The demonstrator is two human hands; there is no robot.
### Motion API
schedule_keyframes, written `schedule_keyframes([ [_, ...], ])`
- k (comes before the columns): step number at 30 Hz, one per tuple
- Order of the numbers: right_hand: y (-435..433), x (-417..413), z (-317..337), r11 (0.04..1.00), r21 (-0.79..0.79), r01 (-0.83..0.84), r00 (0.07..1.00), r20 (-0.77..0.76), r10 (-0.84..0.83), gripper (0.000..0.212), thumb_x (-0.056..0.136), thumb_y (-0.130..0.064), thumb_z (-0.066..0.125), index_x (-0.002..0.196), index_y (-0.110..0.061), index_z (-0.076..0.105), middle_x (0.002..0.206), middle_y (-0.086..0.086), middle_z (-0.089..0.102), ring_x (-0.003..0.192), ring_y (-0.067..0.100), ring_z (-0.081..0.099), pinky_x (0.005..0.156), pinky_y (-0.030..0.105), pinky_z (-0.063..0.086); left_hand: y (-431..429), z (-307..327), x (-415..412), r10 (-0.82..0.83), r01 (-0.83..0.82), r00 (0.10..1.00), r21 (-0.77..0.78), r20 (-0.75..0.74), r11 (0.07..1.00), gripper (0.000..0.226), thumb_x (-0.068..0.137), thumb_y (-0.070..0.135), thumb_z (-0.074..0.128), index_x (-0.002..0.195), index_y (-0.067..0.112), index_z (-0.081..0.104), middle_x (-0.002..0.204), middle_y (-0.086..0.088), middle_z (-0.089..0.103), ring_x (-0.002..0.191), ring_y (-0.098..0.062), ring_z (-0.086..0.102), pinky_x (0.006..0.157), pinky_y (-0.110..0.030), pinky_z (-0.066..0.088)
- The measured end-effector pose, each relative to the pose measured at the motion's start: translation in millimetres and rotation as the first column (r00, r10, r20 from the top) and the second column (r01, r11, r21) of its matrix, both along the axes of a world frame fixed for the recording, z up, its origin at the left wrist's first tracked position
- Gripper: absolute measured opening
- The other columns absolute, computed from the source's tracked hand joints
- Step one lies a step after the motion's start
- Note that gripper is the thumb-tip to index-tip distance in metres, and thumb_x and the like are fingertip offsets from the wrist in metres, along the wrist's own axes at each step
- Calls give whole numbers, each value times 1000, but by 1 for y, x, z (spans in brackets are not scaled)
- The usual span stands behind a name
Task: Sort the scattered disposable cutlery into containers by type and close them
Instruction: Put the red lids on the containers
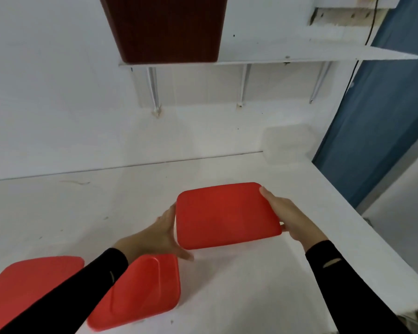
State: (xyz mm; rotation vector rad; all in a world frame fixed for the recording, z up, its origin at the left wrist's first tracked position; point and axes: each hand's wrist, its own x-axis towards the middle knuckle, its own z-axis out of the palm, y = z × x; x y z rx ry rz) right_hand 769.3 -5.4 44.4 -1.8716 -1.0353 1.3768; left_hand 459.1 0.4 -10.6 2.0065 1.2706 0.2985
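A container with a red lid (227, 214) sits in the middle of the white table (263, 285). My left hand (158, 235) presses against its left side and my right hand (290, 214) grips its right side, fingers along the edge. The body under the lid is hidden. Two more red-lidded containers lie nearer me: one (143, 290) just below my left forearm, another (27, 283) at the far left, partly covered by my black sleeve. No cutlery is in sight.
A translucent white tub (287, 145) stands at the back right by the wall. A wall shelf (275, 60) carries a dark red bin (169, 27) above. The table's right edge runs beside a blue door (381, 116).
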Motion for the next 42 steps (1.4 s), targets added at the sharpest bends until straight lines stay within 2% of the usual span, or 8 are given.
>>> schedule_keyframes([
  [5, 15, 42, 100, 961, 275, 22, 1000, -5, -21, 73, 79, -85, 40, 111, -27, 71, 102, -5, 74, 96, 16, 69, 79, 35, 55, 0, 87, 33, -27, -67, 903, 202, 428, 977, 134, 59, 43, 91, 153, 41, -5, 154, 26, 19, 144, 2, 22, 117, -36, 28],
  [11, 28, 79, 221, 802, 594, 67, 991, -134, 17, 68, 85, -79, 36, 100, -24, 73, 91, -2, 75, 92, 17, 69, 78, 37, 49, 8, 199, 93, -93, -297, 792, 514, 603, 805, 130, 60, 64, 81, 154, 30, -2, 152, 18, 27, 140, -13, 36, 109, -48, 41],
  [20, 97, 101, 293, 661, 709, 247, 915, -395, 82, 49, 98, -55, 39, 110, -15, 65, 99, 1, 67, 86, 19, 64, 76, 33, 52, 49, 254, 181, 66, -683, 588, 452, 806, 573, 130, 49, 57, 83, 147, 32, 1, 143, 6, 30, 133, 3, 33, 108, -28, 40],
  [23, 107, 93, 282, 629, 766, 134, 935, -308, 175, 45, 94, -54, 49, 128, -24, 52, 115, -8, 59, 110, 15, 56, 97, 35, 45, 67, 257, 207, 136, -787, 533, 431, 835, 441, 129, 42, 68, 85, 143, 35, 11, 144, 7, 28, 134, -2, 34, 110, -33, 39],
  [25, 109, 94, 274, 606, 795, -12, 962, -157, 225, 73, 81, -70, 57, 144, -45, 29, 148, -10, 36, 133, 16, 40, 109, 46, 37, 76, 259, 229, 245, -856, 494, 417, 834, 307, 131, 38, 77, 78, 143, 26, 19, 139, 12, 27, 127, -4, 33, 111, -38, 35],
  [30, 121, 88, 265, 383, 836, -394, 870, 204, 449, 70, 77, -49, 76, 136, -53, 37, 125, -34, 42, 117, -3, 51, 86, 20, 53, 113, 269, 270, 431, -937, 350, 317, 832, 150, 125, 39, 87, 54, 143, 22, 29, 139, 5, 30, 120, -22, 38, 93, -35, 28],
  [38, 205, 97, 264, 417, 796, -438, 789, 119, 602, 82, 90, -34, 68, 148, -57, 14, 161, -6, 23, 145, 10, 29, 93, 33, 54, 148, 250, 240, 498, -801, 581, 559, 644, 213, 60, 92, 32, 61, 145, 26, 34, 147, 6, 38, 128, -15, 40, 97, -29, 16],
  [42, 205, 79, 251, 422, 846, -326, 910, 159, 384, 75, 95, -33, 63, 151, -49, 17, 155, -4, 36, 137, 11, 41, 103, 34, 47, 125, 233, 219, 376, -735, 664, 656, 646, 171, 35, 85, 23, 52, 119, 26, 61, 138, 14, 50, 121, -7, 39, 93, -25, 24],
])
